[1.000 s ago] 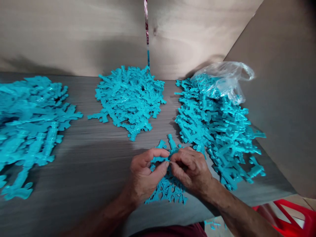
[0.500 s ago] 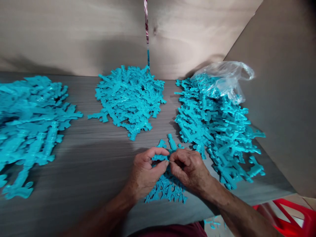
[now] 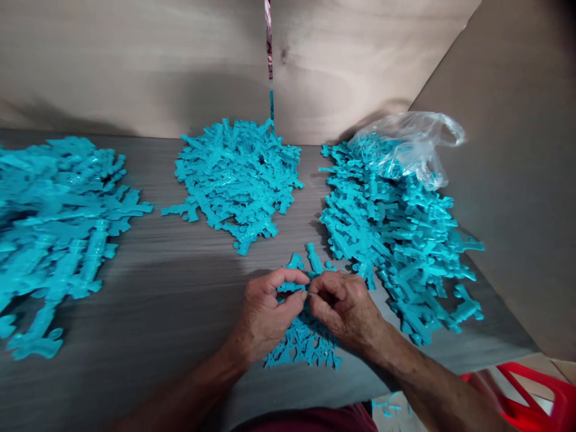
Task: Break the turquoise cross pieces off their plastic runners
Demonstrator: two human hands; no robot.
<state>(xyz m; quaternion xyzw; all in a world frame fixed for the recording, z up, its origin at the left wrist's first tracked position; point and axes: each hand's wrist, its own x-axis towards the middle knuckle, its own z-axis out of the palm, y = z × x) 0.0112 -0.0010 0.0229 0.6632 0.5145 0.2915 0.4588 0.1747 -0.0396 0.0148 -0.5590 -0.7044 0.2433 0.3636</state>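
Observation:
My left hand (image 3: pixel 265 312) and my right hand (image 3: pixel 348 309) meet low in the middle of the head view, fingertips almost touching. Both are closed in a pinch, and whatever small thing sits between the fingertips is too hidden to make out. Beneath and in front of them lies a small heap of little turquoise plastic pieces (image 3: pixel 306 348). Just beyond the fingers are a few larger turquoise pieces, one a narrow stick-like piece (image 3: pixel 314 258), partly covered by my hands.
Turquoise plastic parts form a left pile (image 3: pixel 58 210), a middle pile (image 3: pixel 238 174) and a right pile (image 3: pixel 391 234) on the grey wood-grain table (image 3: pixel 166 312). A clear plastic bag (image 3: pixel 414 147) rests on the right pile. Panels stand behind and at right; a red plastic object (image 3: pixel 535 390) is below.
The hands hold nearly the same pinch at the same spot. The whole view has shifted very slightly; the piles are unchanged.

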